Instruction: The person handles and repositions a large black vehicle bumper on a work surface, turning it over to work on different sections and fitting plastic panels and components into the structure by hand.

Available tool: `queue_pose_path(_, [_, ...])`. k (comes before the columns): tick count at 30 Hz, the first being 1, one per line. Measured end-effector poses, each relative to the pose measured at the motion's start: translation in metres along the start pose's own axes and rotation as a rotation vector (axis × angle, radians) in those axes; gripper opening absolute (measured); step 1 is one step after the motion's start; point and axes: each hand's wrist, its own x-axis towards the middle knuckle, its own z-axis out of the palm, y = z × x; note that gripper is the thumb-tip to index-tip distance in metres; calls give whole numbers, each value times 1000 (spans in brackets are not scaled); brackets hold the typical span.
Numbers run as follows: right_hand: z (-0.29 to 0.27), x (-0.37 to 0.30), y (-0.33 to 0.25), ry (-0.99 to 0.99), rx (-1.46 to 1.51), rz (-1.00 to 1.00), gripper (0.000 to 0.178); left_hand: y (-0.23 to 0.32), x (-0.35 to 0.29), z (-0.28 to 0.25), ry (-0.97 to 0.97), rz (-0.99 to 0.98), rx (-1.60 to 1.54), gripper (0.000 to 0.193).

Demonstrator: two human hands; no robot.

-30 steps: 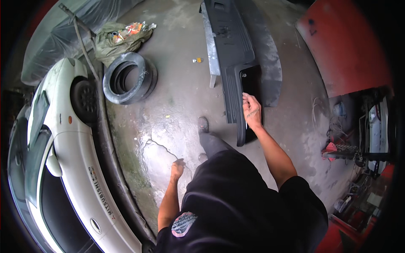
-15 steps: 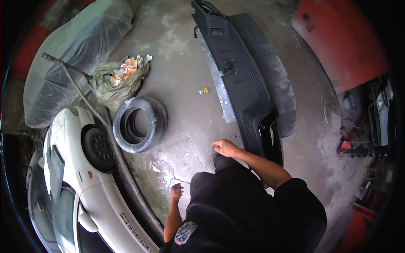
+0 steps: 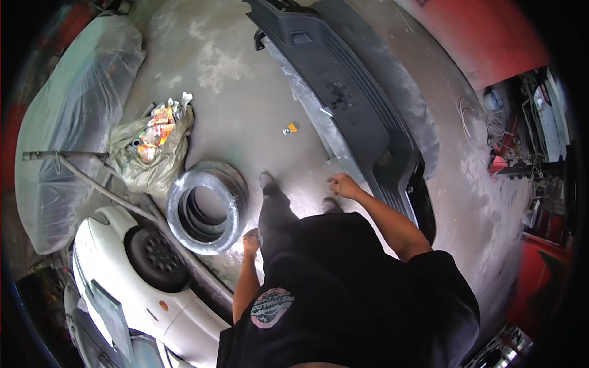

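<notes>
The right hand (image 3: 345, 185), fingers loosely parted, is now drawn away from the dark bumper (image 3: 362, 116), left unheld right of centre; the left hand (image 3: 250, 240), its grip unclear, is lowered beside stacked tyres (image 3: 179, 214), lower left of centre.

A round patch with a pinkish-red edge (image 3: 272, 308) sits on the front of the black cloth shirt (image 3: 368, 294). It has big pale letters that slant up to the right, with smaller letters under them. The shiny orange and white wrappers (image 3: 161, 130) in the green plastic bag (image 3: 161, 168) have colourful printing, too small to read. The long dark grey bumper (image 3: 365, 122) has black marks in its middle, but I can't tell if they are letters.
</notes>
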Motion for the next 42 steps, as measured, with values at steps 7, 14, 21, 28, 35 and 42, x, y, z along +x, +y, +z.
queue_pose_path(7, [-6,30,34,307,198,440,35,163,149,-120,-97,-144,51,38])
queue_pose_path(14, [0,54,-45,379,440,371,41,222,308,-169,-88,205,341,34])
queue_pose_path(21, [-1,90,-8,345,548,604,39,373,304,-60,-384,62,132,40])
queue_pose_path(28, [-59,173,7,312,508,458,21,462,314,-24,-592,158,309,38])
queue_pose_path(35, [-115,253,-96,483,626,436,24,487,414,-43,-454,-24,179,26])
queue_pose_path(42, [-64,269,-143,669,902,641,34,519,600,-84,-605,240,497,26])
